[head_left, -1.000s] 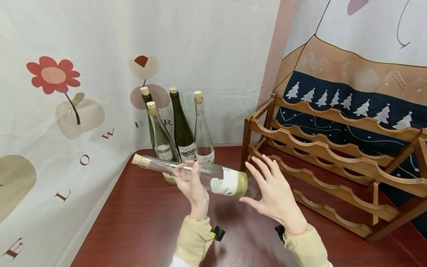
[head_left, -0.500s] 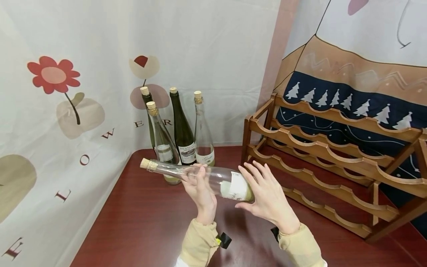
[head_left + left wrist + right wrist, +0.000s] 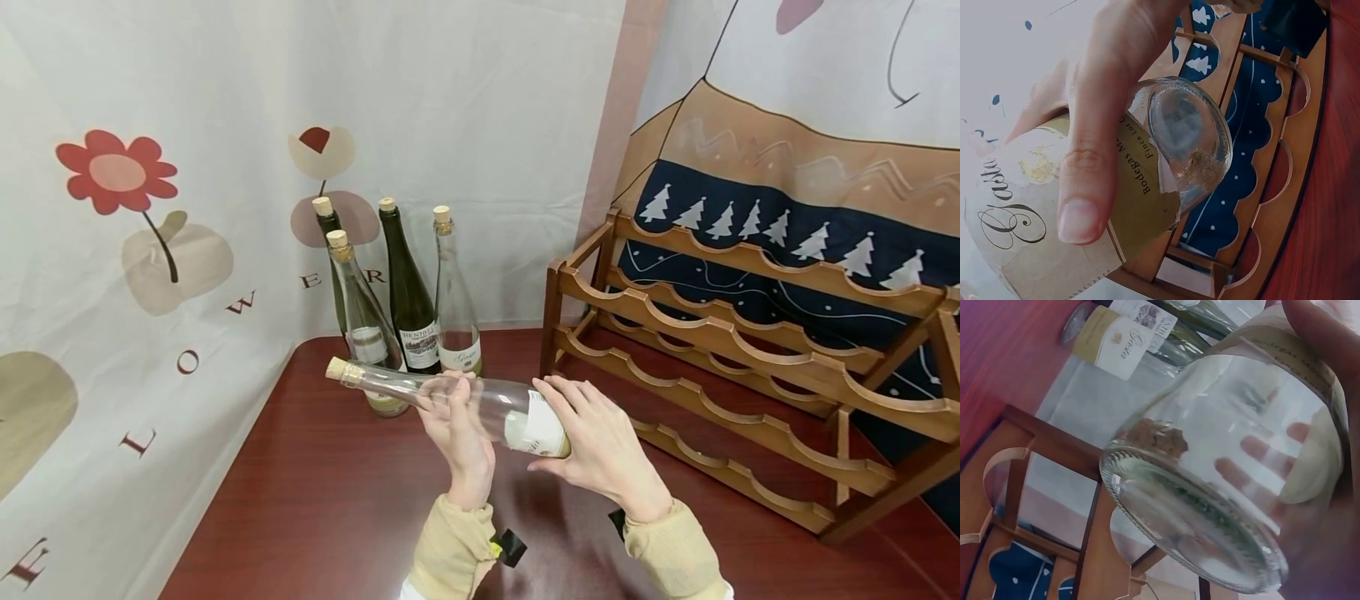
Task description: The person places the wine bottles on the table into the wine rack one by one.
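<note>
Left grip point(image 3: 465, 442) curled round a slanted clear bottle point(image 3: 497, 407), right grip point(image 3: 603, 442) round its labelled end.

Clear corked btl point(image 3: 498, 408) (white/olive label point(image 3: 545, 427)), aslant in L hand point(image 3: 463, 442) & R hand point(image 3: 602, 437)

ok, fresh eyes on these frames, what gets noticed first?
Probably the clear corked wine bottle, held aslant mid-frame by the left hand and, near its base, the right hand. Then the wooden wine rack at the head view's right, and, upper left, the red flower printed on the white backdrop.
</note>
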### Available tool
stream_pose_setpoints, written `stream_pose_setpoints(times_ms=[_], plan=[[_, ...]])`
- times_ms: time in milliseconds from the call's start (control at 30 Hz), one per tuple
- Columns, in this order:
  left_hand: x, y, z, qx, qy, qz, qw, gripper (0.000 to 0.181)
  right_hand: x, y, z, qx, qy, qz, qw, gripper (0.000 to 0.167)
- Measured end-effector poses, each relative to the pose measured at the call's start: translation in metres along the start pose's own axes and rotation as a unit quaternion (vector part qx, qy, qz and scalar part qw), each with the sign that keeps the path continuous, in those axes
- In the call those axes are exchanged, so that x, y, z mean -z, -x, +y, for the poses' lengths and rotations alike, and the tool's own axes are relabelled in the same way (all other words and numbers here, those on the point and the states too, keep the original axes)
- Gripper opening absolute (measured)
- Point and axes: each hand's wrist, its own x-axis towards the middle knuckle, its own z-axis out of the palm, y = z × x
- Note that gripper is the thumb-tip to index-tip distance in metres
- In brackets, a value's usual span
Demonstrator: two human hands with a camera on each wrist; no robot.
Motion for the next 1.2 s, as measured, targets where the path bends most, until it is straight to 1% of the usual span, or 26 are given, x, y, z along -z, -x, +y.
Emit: stream_pose_setpoints(times_ms=[133,300,400,500,567,633,667,700,733,767,800,833,867,900,933,967,1000,1033,1067,1100,1133,1167,1200], plan=[[0.000,0.001,0.000,0.007,-0.004,-0.002,1.0000,0.027,-0.002,0.001,0.001,0.000,-0.005,0.012,0.9999,0.104],[0.001,0.001,-0.002,0.014,-0.006,-0.021,0.9997,0.027,-0.007,0.001,0.005,0.018,-0.002,0.038,0.9991,0.098],[0.003,0.000,-0.004,0.016,-0.008,-0.049,0.9986,0.025,-0.006,0.001,0.007,0.021,0.000,0.043,0.9988,0.095],[0.005,-0.002,-0.006,0.025,-0.012,-0.091,0.9954,0.024,-0.005,0.001,0.010,0.016,-0.002,0.044,0.9989,0.093],[0.007,-0.004,-0.007,0.033,-0.028,-0.122,0.9916,0.025,-0.004,0.002,0.011,0.012,-0.001,0.045,0.9989,0.092],[0.010,-0.009,-0.006,0.048,-0.065,-0.151,0.9852,0.026,-0.002,0.002,0.014,0.006,0.001,0.046,0.9989,0.092],[0.011,-0.011,-0.005,0.061,-0.092,-0.167,0.9796,0.027,-0.002,0.002,0.015,0.004,0.002,0.047,0.9989,0.091],[0.013,-0.015,-0.003,0.077,-0.126,-0.188,0.9711,0.027,-0.001,0.003,0.016,0.001,0.003,0.049,0.9988,0.091],[0.015,-0.020,0.000,0.093,-0.167,-0.210,0.9587,0.028,0.000,0.003,0.017,-0.003,0.005,0.049,0.9988,0.092],[0.018,-0.024,0.004,0.110,-0.215,-0.235,0.9416,0.029,0.001,0.003,0.019,-0.006,0.006,0.050,0.9987,0.092],[0.021,-0.030,0.009,0.125,-0.261,-0.263,0.9205,0.031,0.002,0.003,0.021,-0.009,0.008,0.051,0.9986,0.092],[0.024,-0.035,0.014,0.135,-0.310,-0.292,0.8947,0.034,0.003,0.004,0.022,-0.011,0.010,0.051,0.9986,0.092],[0.027,-0.040,0.020,0.139,-0.357,-0.320,0.8664,0.037,0.005,0.004,0.024,-0.011,0.012,0.051,0.9986,0.092],[0.029,-0.044,0.026,0.137,-0.403,-0.345,0.8368,0.039,0.006,0.005,0.026,-0.012,0.016,0.050,0.9986,0.092],[0.031,-0.048,0.032,0.128,-0.447,-0.364,0.8071,0.039,0.006,0.005,0.027,-0.011,0.021,0.049,0.9985,0.092],[0.033,-0.050,0.038,0.116,-0.485,-0.379,0.7790,0.039,0.007,0.006,0.029,-0.009,0.024,0.049,0.9985,0.092],[0.035,-0.052,0.043,0.103,-0.517,-0.393,0.7539,0.038,0.008,0.006,0.030,-0.008,0.029,0.048,0.9984,0.092],[0.035,-0.053,0.047,0.085,-0.544,-0.404,0.7306,0.037,0.009,0.006,0.032,-0.006,0.033,0.048,0.9983,0.092],[0.036,-0.054,0.051,0.066,-0.566,-0.411,0.7111,0.035,0.009,0.007,0.033,-0.005,0.037,0.047,0.9982,0.092],[0.036,-0.054,0.054,0.046,-0.585,-0.416,0.6943,0.034,0.009,0.007,0.034,-0.004,0.040,0.047,0.9981,0.092],[0.036,-0.054,0.057,0.025,-0.599,-0.420,0.6809,0.034,0.010,0.007,0.035,-0.003,0.043,0.047,0.9980,0.092],[0.036,-0.054,0.060,0.004,-0.608,-0.424,0.6709,0.034,0.010,0.008,0.036,-0.002,0.044,0.047,0.9979,0.092],[0.036,-0.053,0.062,-0.018,-0.614,-0.427,0.6631,0.034,0.010,0.008,0.037,-0.002,0.047,0.047,0.9978,0.092]])
